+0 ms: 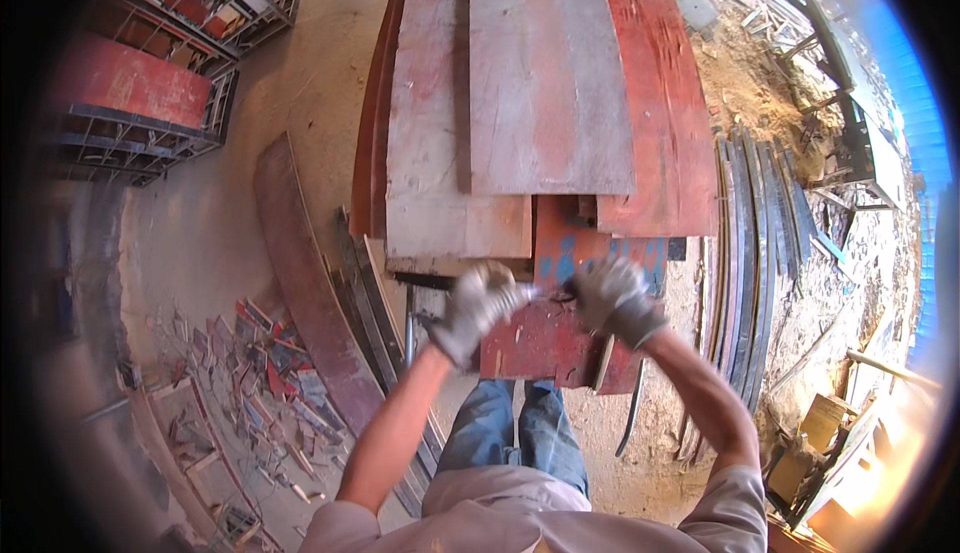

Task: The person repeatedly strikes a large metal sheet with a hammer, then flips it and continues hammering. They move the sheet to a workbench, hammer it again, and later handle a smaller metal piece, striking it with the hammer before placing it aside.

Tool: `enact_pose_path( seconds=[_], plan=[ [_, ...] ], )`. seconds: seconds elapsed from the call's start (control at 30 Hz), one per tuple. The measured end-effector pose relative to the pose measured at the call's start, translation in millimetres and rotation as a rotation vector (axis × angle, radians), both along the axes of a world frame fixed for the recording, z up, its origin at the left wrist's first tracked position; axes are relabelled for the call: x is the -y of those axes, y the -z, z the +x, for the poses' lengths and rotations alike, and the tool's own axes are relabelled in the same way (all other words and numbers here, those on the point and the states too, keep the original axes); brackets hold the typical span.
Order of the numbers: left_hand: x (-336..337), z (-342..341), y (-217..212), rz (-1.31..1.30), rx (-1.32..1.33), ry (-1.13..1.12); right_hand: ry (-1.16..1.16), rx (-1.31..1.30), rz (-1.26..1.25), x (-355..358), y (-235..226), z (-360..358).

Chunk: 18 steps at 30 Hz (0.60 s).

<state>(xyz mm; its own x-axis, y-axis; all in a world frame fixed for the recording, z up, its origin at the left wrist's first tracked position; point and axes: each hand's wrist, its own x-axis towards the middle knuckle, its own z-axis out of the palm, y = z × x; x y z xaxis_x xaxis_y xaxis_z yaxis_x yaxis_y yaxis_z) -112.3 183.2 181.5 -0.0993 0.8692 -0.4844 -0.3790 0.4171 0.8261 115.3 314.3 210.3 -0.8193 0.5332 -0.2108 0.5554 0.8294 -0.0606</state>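
Both my hands wear grey-white work gloves and are raised close together in front of my body, above a small red board (530, 348). My left hand (482, 311) is closed, its fingers curled toward the right. My right hand (612, 301) is closed as well, a short way to the right. Between them shows a short pale piece (548, 294) with a dark end by the right hand. Motion blurs it, so its kind is unclear. Just beyond the hands lies an orange-red board with blue marks (560, 253), partly under the stacked panels.
Long grey and red panels (550, 83) are stacked ahead. A long reddish plank (315, 273) and a scrap heap (265, 373) lie left. Dark strips (745, 263) lie right. Metal-framed racks (140, 83) stand far left. A thin stick (603, 365) rests on the small red board.
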Motion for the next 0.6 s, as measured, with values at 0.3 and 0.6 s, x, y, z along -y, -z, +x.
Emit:
enact_pose_path(
  seconds=[0.3, 0.6],
  plan=[
    [-169.9, -94.3, 92.3, -0.103, -0.345, -0.459, 0.256, 0.141, 0.031, -178.7, 20.5, 20.0],
    [-205.3, -97.3, 175.4, -0.262, -0.909, -0.49, 0.384, 0.301, 0.068, -245.9, 48.9, 53.4]
  ],
)
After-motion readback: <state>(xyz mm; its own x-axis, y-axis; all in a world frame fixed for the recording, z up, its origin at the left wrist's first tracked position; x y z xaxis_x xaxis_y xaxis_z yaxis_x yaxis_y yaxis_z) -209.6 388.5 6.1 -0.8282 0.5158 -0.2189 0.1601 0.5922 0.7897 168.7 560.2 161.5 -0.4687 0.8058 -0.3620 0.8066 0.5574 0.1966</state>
